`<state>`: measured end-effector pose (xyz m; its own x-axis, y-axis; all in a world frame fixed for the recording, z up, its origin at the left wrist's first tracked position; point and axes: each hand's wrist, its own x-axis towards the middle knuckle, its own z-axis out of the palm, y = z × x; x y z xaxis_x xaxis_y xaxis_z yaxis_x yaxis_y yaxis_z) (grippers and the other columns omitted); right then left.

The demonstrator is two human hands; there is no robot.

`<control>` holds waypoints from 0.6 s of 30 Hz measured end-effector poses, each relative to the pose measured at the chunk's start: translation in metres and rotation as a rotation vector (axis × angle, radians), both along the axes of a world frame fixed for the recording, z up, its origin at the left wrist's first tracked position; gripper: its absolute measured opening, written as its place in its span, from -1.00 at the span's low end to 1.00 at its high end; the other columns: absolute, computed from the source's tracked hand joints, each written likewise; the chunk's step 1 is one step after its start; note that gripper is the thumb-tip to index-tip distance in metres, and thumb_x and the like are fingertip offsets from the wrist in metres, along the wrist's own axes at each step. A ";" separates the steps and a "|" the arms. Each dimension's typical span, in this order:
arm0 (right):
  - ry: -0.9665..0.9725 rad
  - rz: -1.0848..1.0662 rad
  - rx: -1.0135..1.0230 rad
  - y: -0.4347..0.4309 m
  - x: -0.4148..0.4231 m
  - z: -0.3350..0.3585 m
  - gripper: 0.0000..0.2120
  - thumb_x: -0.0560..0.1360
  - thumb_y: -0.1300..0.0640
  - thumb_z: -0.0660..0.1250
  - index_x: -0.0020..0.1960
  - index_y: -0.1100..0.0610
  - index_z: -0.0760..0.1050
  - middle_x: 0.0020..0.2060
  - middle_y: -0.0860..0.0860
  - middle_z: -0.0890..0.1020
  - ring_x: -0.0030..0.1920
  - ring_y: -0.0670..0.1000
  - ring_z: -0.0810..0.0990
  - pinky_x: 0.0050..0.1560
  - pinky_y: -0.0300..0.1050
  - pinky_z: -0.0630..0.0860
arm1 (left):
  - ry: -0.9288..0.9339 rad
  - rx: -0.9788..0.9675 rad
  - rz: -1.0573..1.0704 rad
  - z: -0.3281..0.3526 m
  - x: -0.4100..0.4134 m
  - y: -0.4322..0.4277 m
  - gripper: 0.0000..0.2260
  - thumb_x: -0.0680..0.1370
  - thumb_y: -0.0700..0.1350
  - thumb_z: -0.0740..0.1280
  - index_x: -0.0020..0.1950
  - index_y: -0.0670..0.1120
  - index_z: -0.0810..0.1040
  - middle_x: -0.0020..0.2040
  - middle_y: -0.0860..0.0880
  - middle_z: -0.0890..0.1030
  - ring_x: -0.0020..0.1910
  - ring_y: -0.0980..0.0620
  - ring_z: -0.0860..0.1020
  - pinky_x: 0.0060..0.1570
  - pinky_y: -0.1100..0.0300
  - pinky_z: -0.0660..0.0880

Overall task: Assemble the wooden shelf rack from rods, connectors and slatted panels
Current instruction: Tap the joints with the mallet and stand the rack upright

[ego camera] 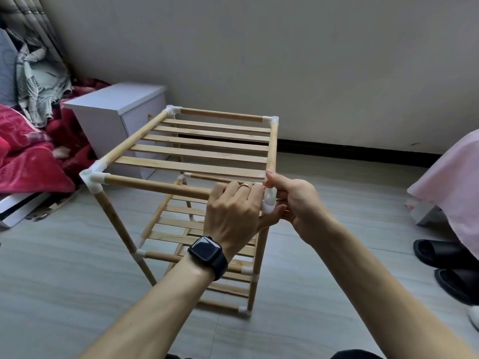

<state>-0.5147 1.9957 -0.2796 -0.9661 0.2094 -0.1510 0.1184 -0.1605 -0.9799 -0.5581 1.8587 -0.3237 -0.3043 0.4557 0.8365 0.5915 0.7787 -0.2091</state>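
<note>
**Last top corner going together**

The wooden rack [118, 221] stands upright on the pale floor [64, 294], in the middle of the room, with a white cabinet [116, 99] just behind its far left corner and a red blanket [26, 156] heaped off to the left. Black slippers [435, 252] sit well apart on the right. The frame looks all but built: the top slatted panel [202, 151] lies across the side rods, and lower panels [181, 224] show through beneath it.

Now to the action, and it is all at the near right top corner. The front top rod [155, 183] runs from the near left joint straight into the left hand [230, 211], watch on the wrist, whose fingers curl over the rod's right end and grip it. Touching it, the right hand [298, 203] wraps round the white corner connector [269, 200], thumb raised against the end of the right side rod [272, 143]. The right upright [260, 252] drops away below that connector.

The step looks like seating this corner joint. How deep the rod ends sit in the sockets is hidden by the fingers. Next would be a firm push of rod into connector, lined up straight so the socket does not bind, with the upright braced so the frame does not twist.
</note>
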 end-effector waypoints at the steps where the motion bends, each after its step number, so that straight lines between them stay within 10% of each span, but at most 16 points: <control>1: -0.001 -0.003 -0.015 0.000 -0.001 0.000 -0.66 0.57 -0.09 0.40 -0.28 0.09 0.69 -0.38 0.02 0.66 -0.42 -0.03 0.62 -0.44 -0.25 0.51 | 0.011 0.006 0.003 -0.001 -0.001 0.001 -0.50 0.61 0.32 0.18 -0.14 -0.08 0.60 -0.36 -0.02 0.56 -0.37 -0.05 0.49 -0.27 0.06 0.39; 18: -0.104 0.062 -0.225 0.011 -0.007 -0.010 -0.71 0.57 0.05 0.38 -0.25 0.14 0.73 -0.33 0.05 0.64 -0.43 -0.05 0.52 -0.53 -0.31 0.40 | 0.037 -0.015 0.024 -0.002 0.002 -0.002 -0.46 0.61 0.34 0.14 -0.17 -0.09 0.58 -0.37 -0.04 0.55 -0.37 -0.07 0.49 -0.27 0.06 0.37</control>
<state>-0.5220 2.0064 -0.2892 -0.9529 0.0998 -0.2864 0.2332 -0.3624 -0.9024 -0.5562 1.8562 -0.3255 -0.2840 0.4610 0.8408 0.5643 0.7893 -0.2421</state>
